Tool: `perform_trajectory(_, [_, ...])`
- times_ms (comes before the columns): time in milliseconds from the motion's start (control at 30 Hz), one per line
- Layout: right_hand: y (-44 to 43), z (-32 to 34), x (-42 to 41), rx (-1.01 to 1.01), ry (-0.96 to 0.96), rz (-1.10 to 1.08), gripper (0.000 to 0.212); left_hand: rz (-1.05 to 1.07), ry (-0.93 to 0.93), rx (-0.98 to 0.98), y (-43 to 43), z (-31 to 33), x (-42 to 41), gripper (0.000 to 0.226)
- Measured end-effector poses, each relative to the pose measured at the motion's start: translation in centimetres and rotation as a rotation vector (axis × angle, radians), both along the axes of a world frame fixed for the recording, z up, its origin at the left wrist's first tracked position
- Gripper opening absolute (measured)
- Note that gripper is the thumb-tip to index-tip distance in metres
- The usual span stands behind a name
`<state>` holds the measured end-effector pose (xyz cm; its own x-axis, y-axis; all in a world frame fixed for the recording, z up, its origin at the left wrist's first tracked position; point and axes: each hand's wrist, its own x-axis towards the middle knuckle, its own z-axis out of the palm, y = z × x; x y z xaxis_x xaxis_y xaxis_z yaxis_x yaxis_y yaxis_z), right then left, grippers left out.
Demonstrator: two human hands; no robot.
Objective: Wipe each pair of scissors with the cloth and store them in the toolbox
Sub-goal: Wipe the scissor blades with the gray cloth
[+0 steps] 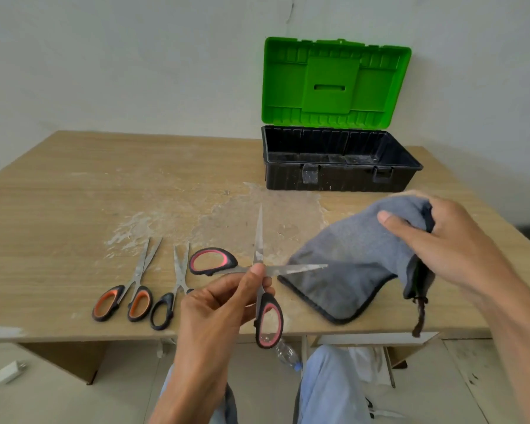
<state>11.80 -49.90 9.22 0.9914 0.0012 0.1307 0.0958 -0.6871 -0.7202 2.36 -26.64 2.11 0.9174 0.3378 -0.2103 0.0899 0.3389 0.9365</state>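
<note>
Now pink-handled scissors (262, 270) in left hand (218, 304), cloth (358, 258) in right hand (441, 240).

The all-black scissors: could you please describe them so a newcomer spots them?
On the wooden table, look at the near edge, left of the left hand. Of two pairs lying there, the black-handled scissors are nearer the hand; unlike the orange-handled scissors, their grips are plain black.

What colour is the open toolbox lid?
The lid is bright green, above the black toolbox base; the head view shows it clearly.
</note>
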Motion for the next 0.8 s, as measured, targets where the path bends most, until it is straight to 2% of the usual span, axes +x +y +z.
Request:
perform_trajectory(100, [-0.3, 1.3, -0.5, -0.025, 0.018, 0.025, 0.053, -0.042, -0.058, 0.127, 0.0, 1.7, -0.8, 0.021])
perform_trajectory(133, [0.0, 1.9, -1.0, -0.020, -0.001, 0.056, 0.060, -0.051, -0.077, 0.167, -0.2, 2.2, -1.0, 0.019])
perform_trajectory(267, [1.9, 4.4, -4.7, -0.023, -0.115, 0.255, 0.046, -0.076, -0.131, 0.293, -0.8, 3.1, -1.6, 0.016])
perform_trajectory(367, [3.3, 3.9, -7.5, -0.029, -0.058, 0.511, 0.033, -0.062, -0.152, 0.304, -1.3, 3.1, -1.8, 0.017])
perform_trajectory(400, [3.6, 3.2, -8.2, -0.098, -0.074, 0.573, 0.031, -0.045, -0.155, 0.278, -1.4, 3.1, -1.8, 0.016])
perform_trajectory(467, [3.9, 1.5, -9.2, -0.278, -0.140, 0.644, 0.044, -0.019, -0.153, 0.209, -1.3, 3.0, -1.9, 0.016])
perform_trajectory(533, [3.9, 0.1, -9.7, -0.304, -0.160, 0.700, 0.060, -0.013, -0.140, 0.158, -1.2, 2.9, -2.1, 0.016])
perform_trajectory(600, [3.5, -0.3, -9.9, -0.208, -0.199, 0.706, 0.056, -0.014, -0.128, 0.117, -1.0, 2.8, -2.5, 0.017])
perform_trajectory(700, [3.5, -0.3, -9.7, -0.003, -0.168, 0.538, 0.050, -0.048, -0.130, 0.067, -1.0, 2.9, -2.8, 0.019])
perform_trajectory(800, [4.4, -1.2, -9.0, 0.057, -0.072, 0.466, 0.049, -0.131, -0.140, 0.083, -0.8, 3.4, -3.1, 0.019])
